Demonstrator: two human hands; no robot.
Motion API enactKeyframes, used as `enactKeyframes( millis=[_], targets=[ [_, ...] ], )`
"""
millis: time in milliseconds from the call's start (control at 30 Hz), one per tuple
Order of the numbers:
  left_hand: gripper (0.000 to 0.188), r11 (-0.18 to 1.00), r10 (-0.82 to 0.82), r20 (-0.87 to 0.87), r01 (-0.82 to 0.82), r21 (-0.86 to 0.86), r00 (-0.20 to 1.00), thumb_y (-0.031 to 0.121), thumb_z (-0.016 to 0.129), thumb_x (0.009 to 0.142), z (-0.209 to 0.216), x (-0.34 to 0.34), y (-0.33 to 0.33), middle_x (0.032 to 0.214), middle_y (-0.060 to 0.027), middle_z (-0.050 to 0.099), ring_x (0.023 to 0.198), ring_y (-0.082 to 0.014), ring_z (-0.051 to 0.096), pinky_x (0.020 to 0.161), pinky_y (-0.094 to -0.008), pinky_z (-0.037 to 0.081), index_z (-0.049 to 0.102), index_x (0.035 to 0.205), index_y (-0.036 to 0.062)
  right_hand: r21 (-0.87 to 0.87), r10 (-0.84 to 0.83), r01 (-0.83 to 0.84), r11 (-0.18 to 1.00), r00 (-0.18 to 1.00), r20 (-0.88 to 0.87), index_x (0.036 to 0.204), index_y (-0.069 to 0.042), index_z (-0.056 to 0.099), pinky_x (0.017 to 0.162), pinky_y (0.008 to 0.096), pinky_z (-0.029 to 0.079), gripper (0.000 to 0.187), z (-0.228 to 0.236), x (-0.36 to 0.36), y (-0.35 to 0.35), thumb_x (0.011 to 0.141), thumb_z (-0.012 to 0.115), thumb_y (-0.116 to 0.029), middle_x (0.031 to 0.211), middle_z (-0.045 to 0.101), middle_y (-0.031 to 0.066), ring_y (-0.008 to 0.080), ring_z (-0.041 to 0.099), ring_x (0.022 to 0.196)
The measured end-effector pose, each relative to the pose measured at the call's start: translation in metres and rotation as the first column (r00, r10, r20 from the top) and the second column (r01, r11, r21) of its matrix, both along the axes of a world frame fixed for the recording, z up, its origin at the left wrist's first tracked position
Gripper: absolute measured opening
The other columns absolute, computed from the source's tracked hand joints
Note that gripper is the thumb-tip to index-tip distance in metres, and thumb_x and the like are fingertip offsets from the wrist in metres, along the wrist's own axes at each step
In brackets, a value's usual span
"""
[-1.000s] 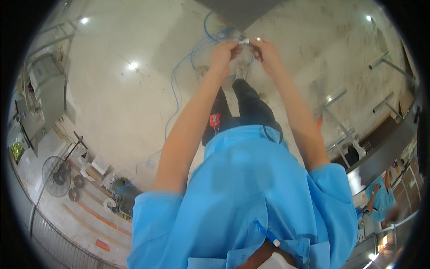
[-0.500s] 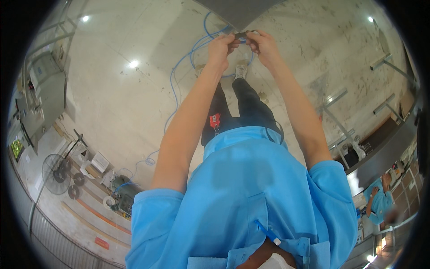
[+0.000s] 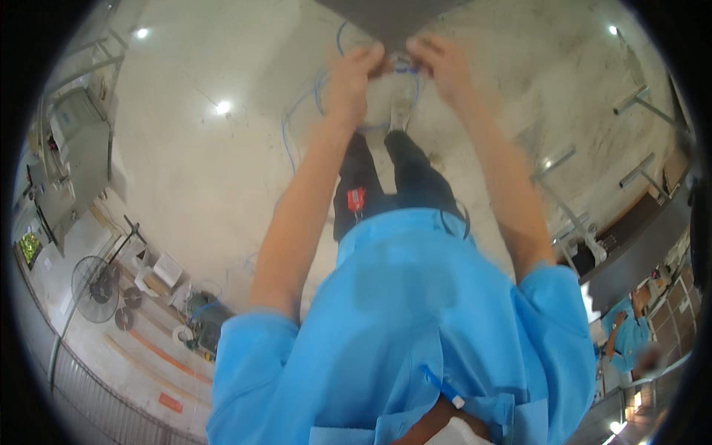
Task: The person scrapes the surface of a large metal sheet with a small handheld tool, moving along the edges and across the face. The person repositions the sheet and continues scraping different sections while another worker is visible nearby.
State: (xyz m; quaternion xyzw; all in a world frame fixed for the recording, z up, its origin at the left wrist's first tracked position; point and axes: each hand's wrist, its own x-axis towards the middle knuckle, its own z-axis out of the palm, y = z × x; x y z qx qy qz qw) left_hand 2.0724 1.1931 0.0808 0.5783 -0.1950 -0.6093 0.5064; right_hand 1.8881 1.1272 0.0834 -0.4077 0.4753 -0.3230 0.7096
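Note:
Both hands are raised close to the near corner of a dark grey panel (image 3: 397, 18) at the top of the view. My left hand (image 3: 351, 80) is left of that corner, its fingers bent inward but smeared by motion. My right hand (image 3: 446, 68) is at the corner's right, also blurred, with its fingers turned toward the left hand. A small gap separates the two hands. What they hold, if anything, cannot be made out. Whether they touch the panel is unclear.
A blue hose (image 3: 284, 137) loops over the floor around my feet. Metal frames with square legs (image 3: 558, 159) stand at the right. A standing fan (image 3: 95, 289) is at the lower left. Another person in a blue shirt (image 3: 629, 334) is at the far right.
My hands held a short dark strip between them half a second ago; it is no longer distinguishable. Both hands have moved slightly up and blurred, and the panel's corner appears a little farther left.

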Motion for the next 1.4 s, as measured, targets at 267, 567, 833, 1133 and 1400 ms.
enactKeyframes(
  millis=[267,567,833,1133,1400],
  targets=[
    [0.021,0.971,-0.064,-0.005,0.064,0.232,0.998,0.028,0.075,0.103,-0.060,0.006,-0.005,0.092,-0.0033,0.077,0.083,-0.0121,0.068,0.078,-0.0286,0.049,0.074,0.101,0.0078,0.355,-0.188,0.167,0.920,0.982,0.023,0.100,-0.003,0.072,0.053,0.0238,0.035,0.018,-0.060,0.011,0.032,0.101,0.077,-0.020,0.079,0.068,0.0023,0.0060,0.053,0.062],
    [0.018,0.979,-0.053,0.015,0.049,0.200,0.998,0.022,0.077,0.102,-0.054,0.004,-0.008,0.092,-0.0046,0.078,0.081,-0.0121,0.068,0.079,-0.0287,0.050,0.077,0.103,0.0040,0.352,-0.250,0.201,0.914,0.963,0.099,0.109,-0.002,0.071,0.057,0.0249,0.037,0.015,-0.064,0.012,0.031,0.105,0.072,-0.016,0.086,0.070,0.0045,0.0079,0.054,0.066],
    [0.028,0.979,0.082,-0.050,-0.090,-0.183,0.995,0.027,0.078,0.101,0.034,0.003,-0.023,0.092,-0.0096,0.080,0.086,-0.0156,0.069,0.088,-0.0314,0.050,0.078,0.111,0.0003,-0.096,-0.169,0.193,0.977,0.962,0.213,0.113,-0.001,0.074,0.061,0.0233,0.039,0.019,0.017,0.015,0.010,0.106,0.073,-0.018,0.090,0.073,0.0041,0.0081,0.051,0.066],
    [0.031,0.431,0.026,0.999,0.902,0.009,-0.022,0.017,0.080,0.089,0.046,0.030,-0.051,0.141,-0.0042,0.071,0.136,-0.0273,0.061,0.109,-0.0425,0.054,0.081,0.120,0.0146,-0.408,-0.549,0.462,0.787,0.827,-0.123,0.125,-0.003,0.079,0.060,0.0233,0.048,0.025,0.077,-0.040,0.010,0.109,0.066,-0.018,0.093,0.079,0.0038,0.0055,0.062,0.068],
    [0.025,-0.070,0.053,0.996,0.995,0.068,-0.065,0.004,0.068,0.085,0.001,0.069,-0.086,0.130,-0.0051,0.077,0.135,-0.0263,0.062,0.113,-0.0414,0.051,0.081,0.107,0.0067,-0.087,-0.703,0.698,0.711,0.709,-0.056,0.134,0.002,0.072,0.079,0.0298,0.060,0.030,0.020,-0.075,0.079,0.109,0.064,-0.014,0.106,0.077,0.0119,0.0160,0.074,0.089]
  ],
)
